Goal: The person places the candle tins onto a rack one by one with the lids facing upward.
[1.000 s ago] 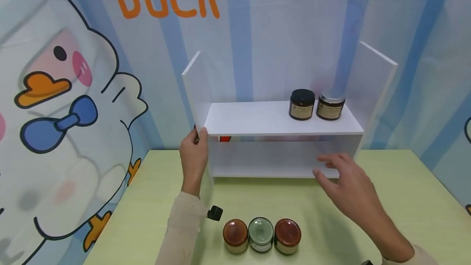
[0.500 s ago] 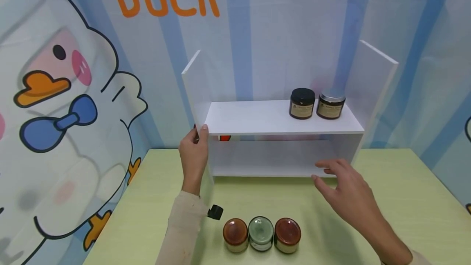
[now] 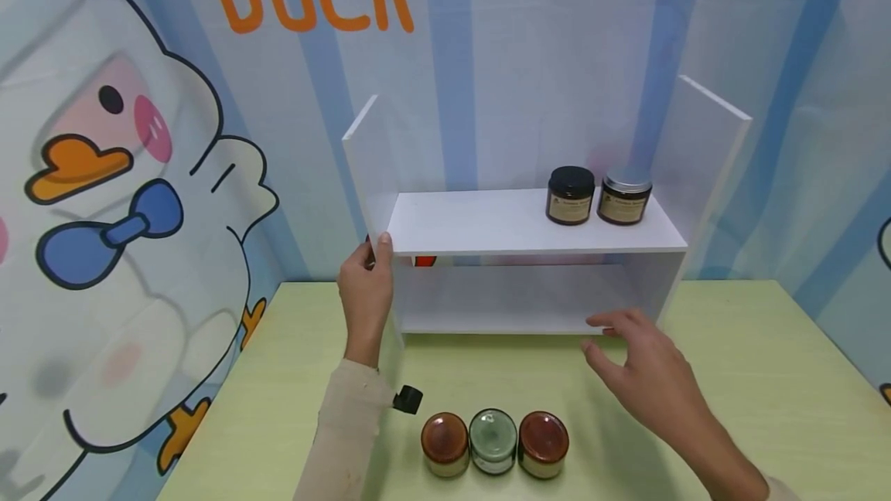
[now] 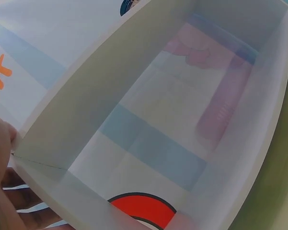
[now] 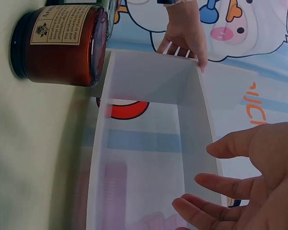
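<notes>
A white two-tier shelf [image 3: 536, 242] stands on the table. My left hand [image 3: 365, 292] grips its left side panel, thumb on the front edge and fingers [image 4: 24, 201] along the outside. My right hand [image 3: 650, 377] holds nothing; its fingers are spread before the lower compartment's right part. On the upper board are two dark jars with cream labels: a black-lidded jar [image 3: 571, 196] and a silver-lidded jar [image 3: 624, 198]. Nearer me, three glass jars stand in a row: an amber jar [image 3: 445, 443], a green jar [image 3: 493, 441] and a reddish-brown jar [image 3: 544, 443].
The pale green table [image 3: 752, 362] runs past both sides of the shelf. Behind it hangs a blue-and-white striped backdrop [image 3: 529, 60] with a cartoon duck. A small black device [image 3: 407, 400] sits at my left cuff.
My right hand has drifted slightly down and to the left, toward me. The left hand keeps its hold on the panel; the shelf and jars stay put.
</notes>
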The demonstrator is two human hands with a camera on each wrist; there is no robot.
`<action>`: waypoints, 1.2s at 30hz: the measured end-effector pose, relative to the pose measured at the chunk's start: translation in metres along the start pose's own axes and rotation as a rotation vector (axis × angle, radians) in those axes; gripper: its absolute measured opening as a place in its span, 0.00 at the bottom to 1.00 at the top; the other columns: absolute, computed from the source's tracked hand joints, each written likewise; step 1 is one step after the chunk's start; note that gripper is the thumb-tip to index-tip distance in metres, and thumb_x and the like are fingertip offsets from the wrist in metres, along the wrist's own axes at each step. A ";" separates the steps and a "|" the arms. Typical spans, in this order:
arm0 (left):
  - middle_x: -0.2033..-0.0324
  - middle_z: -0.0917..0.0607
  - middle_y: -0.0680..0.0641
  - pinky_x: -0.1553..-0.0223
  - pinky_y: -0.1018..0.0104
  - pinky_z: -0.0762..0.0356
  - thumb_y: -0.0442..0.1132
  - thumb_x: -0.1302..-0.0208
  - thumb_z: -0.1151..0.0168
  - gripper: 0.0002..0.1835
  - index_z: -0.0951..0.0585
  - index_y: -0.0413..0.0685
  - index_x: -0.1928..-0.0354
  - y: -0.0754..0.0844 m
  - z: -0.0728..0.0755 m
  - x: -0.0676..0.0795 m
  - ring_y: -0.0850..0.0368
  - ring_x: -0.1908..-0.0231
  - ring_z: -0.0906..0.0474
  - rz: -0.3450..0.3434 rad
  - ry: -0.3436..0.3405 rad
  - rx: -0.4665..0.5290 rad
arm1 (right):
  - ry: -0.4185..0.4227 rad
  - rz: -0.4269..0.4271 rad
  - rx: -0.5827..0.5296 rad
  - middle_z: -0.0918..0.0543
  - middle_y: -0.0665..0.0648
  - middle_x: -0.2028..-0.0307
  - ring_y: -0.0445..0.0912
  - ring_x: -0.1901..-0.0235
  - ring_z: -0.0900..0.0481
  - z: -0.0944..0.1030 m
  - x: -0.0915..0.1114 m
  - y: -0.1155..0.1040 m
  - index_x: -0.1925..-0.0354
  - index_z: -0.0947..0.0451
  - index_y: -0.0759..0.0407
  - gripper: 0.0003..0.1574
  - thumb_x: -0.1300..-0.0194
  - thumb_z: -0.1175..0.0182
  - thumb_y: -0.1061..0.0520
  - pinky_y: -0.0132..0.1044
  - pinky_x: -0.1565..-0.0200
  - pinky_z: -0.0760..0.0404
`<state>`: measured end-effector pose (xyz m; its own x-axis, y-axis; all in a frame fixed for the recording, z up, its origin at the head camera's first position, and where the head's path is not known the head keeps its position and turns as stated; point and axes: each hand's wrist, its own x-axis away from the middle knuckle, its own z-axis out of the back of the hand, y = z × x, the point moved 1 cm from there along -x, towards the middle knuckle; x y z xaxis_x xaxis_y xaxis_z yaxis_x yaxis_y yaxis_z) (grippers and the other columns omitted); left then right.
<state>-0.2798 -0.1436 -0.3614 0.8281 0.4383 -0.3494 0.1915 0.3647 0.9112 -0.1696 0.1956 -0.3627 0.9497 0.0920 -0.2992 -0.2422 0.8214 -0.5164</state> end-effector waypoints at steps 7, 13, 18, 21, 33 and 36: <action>0.48 0.14 0.44 0.51 0.49 0.21 0.58 0.27 0.44 0.26 0.16 0.44 0.43 0.002 0.000 -0.001 0.49 0.52 0.19 -0.004 -0.006 0.016 | 0.007 0.023 -0.001 0.19 0.57 0.48 0.56 0.50 0.17 -0.007 0.002 -0.001 0.47 0.17 0.55 0.19 0.34 0.33 0.50 0.60 0.57 0.21; 0.48 0.14 0.44 0.51 0.49 0.21 0.57 0.27 0.44 0.25 0.16 0.45 0.44 0.002 0.000 -0.001 0.49 0.52 0.19 0.003 -0.014 0.019 | -0.016 0.042 0.002 0.18 0.57 0.49 0.55 0.51 0.17 -0.015 0.005 0.000 0.47 0.16 0.55 0.20 0.36 0.32 0.50 0.58 0.59 0.20; 0.48 0.14 0.44 0.51 0.48 0.21 0.58 0.27 0.44 0.25 0.16 0.45 0.43 0.002 0.000 -0.001 0.49 0.51 0.19 0.010 -0.019 0.016 | -0.040 0.044 0.008 0.17 0.55 0.50 0.53 0.52 0.17 -0.022 0.009 -0.001 0.48 0.16 0.53 0.20 0.36 0.31 0.50 0.56 0.60 0.19; 0.48 0.14 0.45 0.52 0.50 0.22 0.58 0.27 0.44 0.26 0.16 0.46 0.43 0.003 0.000 -0.001 0.49 0.52 0.20 0.018 -0.023 0.023 | -0.064 0.036 0.012 0.18 0.55 0.50 0.53 0.52 0.17 -0.025 0.010 -0.002 0.48 0.16 0.52 0.19 0.36 0.31 0.50 0.55 0.60 0.19; 0.49 0.14 0.45 0.54 0.51 0.23 0.59 0.27 0.45 0.27 0.16 0.46 0.43 0.001 0.000 -0.002 0.49 0.53 0.21 0.020 -0.019 0.014 | -0.140 0.008 0.017 0.19 0.49 0.50 0.48 0.52 0.17 -0.039 0.020 -0.003 0.49 0.17 0.47 0.18 0.36 0.31 0.47 0.49 0.62 0.19; 0.50 0.14 0.46 0.56 0.53 0.24 0.59 0.27 0.45 0.27 0.16 0.46 0.43 0.000 0.001 -0.001 0.49 0.54 0.21 0.027 -0.013 0.012 | -0.155 0.019 0.018 0.18 0.46 0.51 0.47 0.52 0.16 -0.043 0.024 -0.004 0.48 0.16 0.47 0.19 0.37 0.30 0.47 0.47 0.63 0.19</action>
<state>-0.2803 -0.1449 -0.3606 0.8398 0.4375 -0.3216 0.1748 0.3428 0.9230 -0.1550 0.1704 -0.4027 0.9645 0.1922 -0.1809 -0.2582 0.8287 -0.4966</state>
